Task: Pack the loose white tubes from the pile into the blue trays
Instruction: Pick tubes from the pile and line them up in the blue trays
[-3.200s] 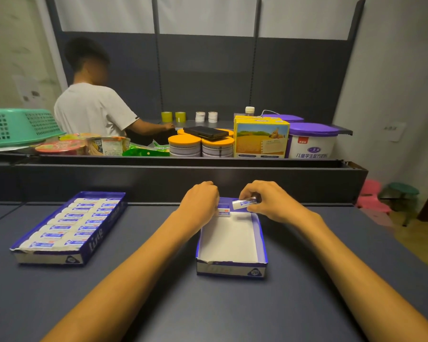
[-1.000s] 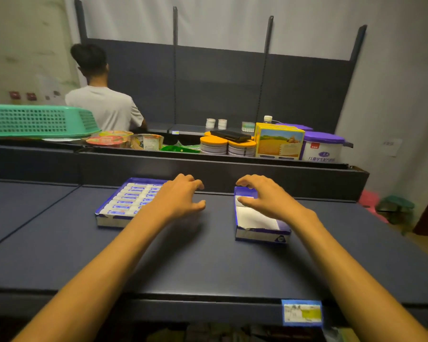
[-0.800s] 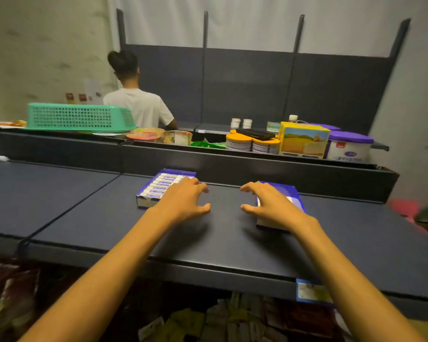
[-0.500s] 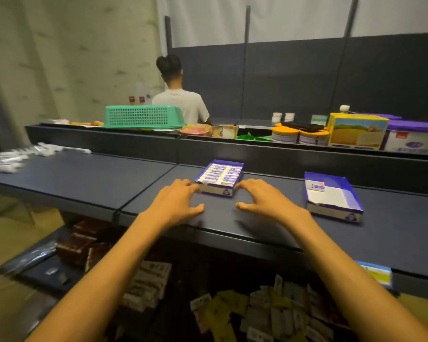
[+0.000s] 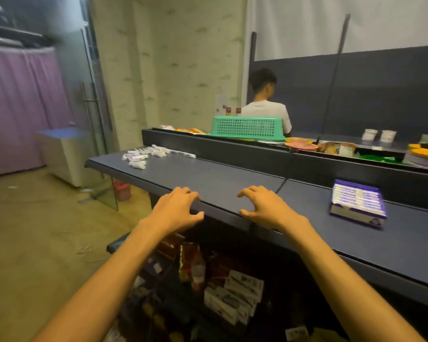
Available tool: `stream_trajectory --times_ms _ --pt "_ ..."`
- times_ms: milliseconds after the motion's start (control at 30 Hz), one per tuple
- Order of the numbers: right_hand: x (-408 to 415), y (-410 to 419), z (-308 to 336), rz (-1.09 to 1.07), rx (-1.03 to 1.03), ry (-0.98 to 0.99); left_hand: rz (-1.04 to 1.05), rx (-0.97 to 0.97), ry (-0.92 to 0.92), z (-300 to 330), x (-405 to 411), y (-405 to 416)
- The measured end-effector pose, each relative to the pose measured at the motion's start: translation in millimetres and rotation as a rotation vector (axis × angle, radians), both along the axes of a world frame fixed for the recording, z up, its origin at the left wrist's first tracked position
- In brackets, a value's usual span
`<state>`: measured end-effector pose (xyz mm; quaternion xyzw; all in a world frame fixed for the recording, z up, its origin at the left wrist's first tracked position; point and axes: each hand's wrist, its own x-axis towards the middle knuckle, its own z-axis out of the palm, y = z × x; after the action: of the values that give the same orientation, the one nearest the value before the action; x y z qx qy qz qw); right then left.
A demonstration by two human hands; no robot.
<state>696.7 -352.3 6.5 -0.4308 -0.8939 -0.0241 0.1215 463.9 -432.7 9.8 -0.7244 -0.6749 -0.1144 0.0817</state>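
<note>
From my feed, the pile of white tubes (image 5: 146, 155) at ten o'clock is too small and soft for me to count or read. The blue tray (image 5: 357, 204) at three o'clock is smeared by motion, so its print is illegible to me. Goods under the counter (image 5: 223, 287) at six o'clock sit in shadow and I can't identify them. The orange-lidded tins (image 5: 425, 155) at two o'clock are cut by the frame edge. A green basket (image 5: 246, 128) at twelve o'clock hides the lower body of the person (image 5: 267, 104) behind it. My forearms run out past the bottom edge.
</note>
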Motion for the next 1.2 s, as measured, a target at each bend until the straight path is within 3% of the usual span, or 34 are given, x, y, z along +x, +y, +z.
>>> stream_trajectory --times_ms 200,467,1200 --pt "-118 18 2 0.048 -0.015 0.031 0.065 0.003 0.001 -1 -122 1" --pt "-220 80 0 0.048 -0.014 -0.005 0.089 0.022 -0.03 -5 -225 52" --pt "-347 304 9 -0.166 -0.02 0.041 -0.068 0.013 -0.079 4 -368 333"
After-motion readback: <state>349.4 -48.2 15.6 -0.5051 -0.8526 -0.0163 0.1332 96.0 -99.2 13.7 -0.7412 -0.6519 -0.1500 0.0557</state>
